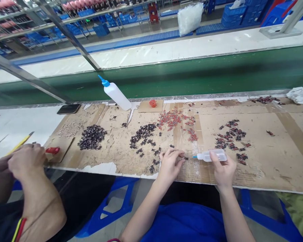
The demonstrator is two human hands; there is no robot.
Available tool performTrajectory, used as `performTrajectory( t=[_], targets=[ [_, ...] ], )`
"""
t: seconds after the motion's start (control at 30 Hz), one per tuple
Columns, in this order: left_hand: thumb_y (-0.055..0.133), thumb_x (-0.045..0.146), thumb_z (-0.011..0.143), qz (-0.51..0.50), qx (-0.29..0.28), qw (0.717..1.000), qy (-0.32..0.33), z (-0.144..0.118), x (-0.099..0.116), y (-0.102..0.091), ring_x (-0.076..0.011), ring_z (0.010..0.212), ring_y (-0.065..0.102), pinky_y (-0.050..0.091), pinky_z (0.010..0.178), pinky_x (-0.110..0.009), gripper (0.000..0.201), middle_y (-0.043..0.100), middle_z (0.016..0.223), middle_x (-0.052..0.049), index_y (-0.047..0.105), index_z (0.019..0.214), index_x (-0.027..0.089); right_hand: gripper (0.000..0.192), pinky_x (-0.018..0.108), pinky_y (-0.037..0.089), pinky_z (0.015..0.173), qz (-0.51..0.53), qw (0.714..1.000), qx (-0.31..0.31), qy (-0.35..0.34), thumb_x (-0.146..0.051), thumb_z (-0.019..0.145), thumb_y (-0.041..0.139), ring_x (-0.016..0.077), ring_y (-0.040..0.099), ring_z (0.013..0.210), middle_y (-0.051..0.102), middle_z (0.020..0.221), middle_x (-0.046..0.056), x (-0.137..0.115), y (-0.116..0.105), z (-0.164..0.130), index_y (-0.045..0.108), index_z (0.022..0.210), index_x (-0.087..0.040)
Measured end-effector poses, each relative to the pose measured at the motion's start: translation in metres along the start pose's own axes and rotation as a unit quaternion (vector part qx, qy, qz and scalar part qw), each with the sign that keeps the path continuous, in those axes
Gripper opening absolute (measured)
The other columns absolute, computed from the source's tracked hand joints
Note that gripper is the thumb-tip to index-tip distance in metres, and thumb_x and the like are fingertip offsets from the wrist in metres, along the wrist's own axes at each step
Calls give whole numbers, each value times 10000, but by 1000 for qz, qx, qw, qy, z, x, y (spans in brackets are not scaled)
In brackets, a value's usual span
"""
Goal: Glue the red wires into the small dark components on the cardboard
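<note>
The left hand (169,162) pinches a small dark part (184,157) steady on the bench (267,168) so the right hand (223,168), closed around a small squeeze bottle (212,155), can aim its blue nozzle at it.

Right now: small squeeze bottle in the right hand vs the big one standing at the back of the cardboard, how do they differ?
The small bottle lies sideways in the right hand, nozzle aimed at a tiny part pinched by the left hand; the big bottle stands free and leaning, untouched. The small bottle is clearly shorter and slimmer than the big one. Both are translucent white squeeze bottles with blue tips.
</note>
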State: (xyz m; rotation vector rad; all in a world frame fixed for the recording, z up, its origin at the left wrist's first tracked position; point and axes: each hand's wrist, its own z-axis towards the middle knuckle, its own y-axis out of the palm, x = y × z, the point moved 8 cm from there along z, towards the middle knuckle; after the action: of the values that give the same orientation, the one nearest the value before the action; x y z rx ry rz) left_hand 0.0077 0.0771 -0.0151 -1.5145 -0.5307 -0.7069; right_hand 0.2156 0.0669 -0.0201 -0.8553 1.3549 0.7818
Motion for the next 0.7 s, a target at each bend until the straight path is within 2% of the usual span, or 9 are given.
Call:
performTrajectory(
  t=[0.17, 0.3, 0.7],
  targets=[
    [685, 83, 791, -19, -10, 998, -53, 2, -3, -1, -238, 1086, 602, 335, 966, -454, 201, 767, 891, -15, 695, 930, 228, 348, 258, 453, 489, -77, 996, -14, -47, -513, 702, 702, 155, 572, 483, 640, 534, 9, -7, 9, -5, 635, 623, -181],
    [706, 88, 775, -27, -22, 996, -84, 4, -4, -1, -257, 1121, 586, 328, 984, -480, 200, 770, 862, -20, 706, 914, 231, 346, 250, 449, 477, -116, 991, -25, -56, -513, 726, 677, 153, 572, 474, 647, 529, 10, -8, 12, -5, 650, 630, -182],
    [718, 98, 761, -22, -25, 995, -90, 6, -3, -4, -257, 1089, 606, 332, 966, -480, 178, 773, 844, -15, 718, 860, 245, 373, 253, 466, 504, -106, 993, -43, -29, -539, 713, 683, 153, 576, 495, 651, 549, 10, -2, 17, -5, 654, 634, -175]
  ],
)
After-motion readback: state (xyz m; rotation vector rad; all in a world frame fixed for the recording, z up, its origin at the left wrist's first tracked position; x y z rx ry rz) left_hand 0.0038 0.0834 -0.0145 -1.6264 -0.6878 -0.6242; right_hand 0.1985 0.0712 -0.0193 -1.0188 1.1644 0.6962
